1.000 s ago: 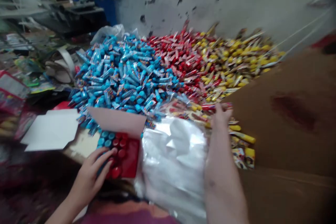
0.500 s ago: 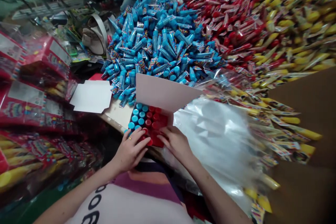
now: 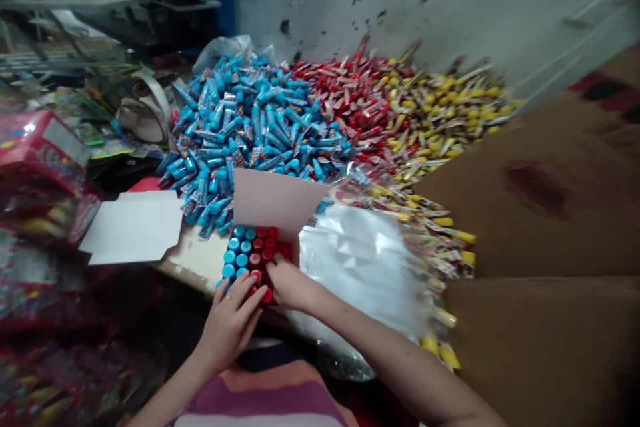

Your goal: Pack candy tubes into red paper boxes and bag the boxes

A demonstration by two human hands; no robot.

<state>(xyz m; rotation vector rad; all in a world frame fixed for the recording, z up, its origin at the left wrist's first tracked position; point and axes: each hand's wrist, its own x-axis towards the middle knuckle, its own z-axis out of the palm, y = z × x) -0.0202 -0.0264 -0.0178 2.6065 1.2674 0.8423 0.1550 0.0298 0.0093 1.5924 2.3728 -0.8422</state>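
Observation:
A small open box (image 3: 296,252) with its white lid flap (image 3: 275,199) raised stands at the table's near edge. Rows of blue-capped tubes (image 3: 229,257) fill its left side, with red-capped tubes (image 3: 255,259) beside them. Fingers spread, my left hand (image 3: 227,317) rests across the nearest caps, blue and red. My right hand (image 3: 290,283) reaches into the right part of the box, next to the red caps. Its fingertips point down and are partly hidden, so I cannot see whether they hold anything.
Behind the box lie heaps of blue (image 3: 260,120), red (image 3: 357,100) and yellow wrapped tubes (image 3: 445,107). Clear plastic bags (image 3: 355,267) lie to the right, near a large cardboard box (image 3: 540,333). At left are a white card sheet (image 3: 133,227) and stacked pink packages (image 3: 40,153).
The camera view has tilted up and swung right, showing more wall and cardboard. My right hand has shifted left in the box, closer to the red caps. My left hand stays on the caps.

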